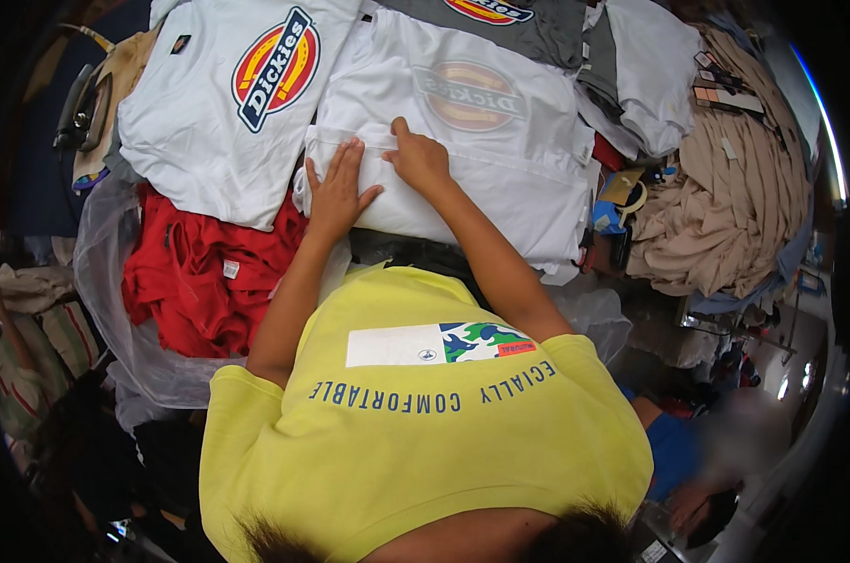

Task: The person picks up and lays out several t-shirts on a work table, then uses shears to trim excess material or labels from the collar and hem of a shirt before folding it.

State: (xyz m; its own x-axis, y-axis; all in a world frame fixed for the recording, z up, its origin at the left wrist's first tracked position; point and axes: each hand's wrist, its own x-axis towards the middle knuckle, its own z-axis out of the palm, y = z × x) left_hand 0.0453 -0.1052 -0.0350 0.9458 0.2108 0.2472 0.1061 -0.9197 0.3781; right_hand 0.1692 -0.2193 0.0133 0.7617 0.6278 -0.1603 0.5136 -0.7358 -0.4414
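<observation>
A white T-shirt (500,141) lies face down on the pile in front of me, its round logo showing faintly through the cloth and its lower part folded up. My left hand (336,192) rests flat on the folded edge with fingers spread. My right hand (420,159) sits just beside it on the same fold, fingers curled into the cloth. Both forearms reach up from my yellow shirt (415,432).
Another white T-shirt (228,103) with a red and yellow oval logo lies at the left. Red garments (199,281) sit in clear plastic below it. A grey T-shirt (537,28) is at the top, beige clothes (725,188) are heaped at the right, and an iron (82,108) stands far left.
</observation>
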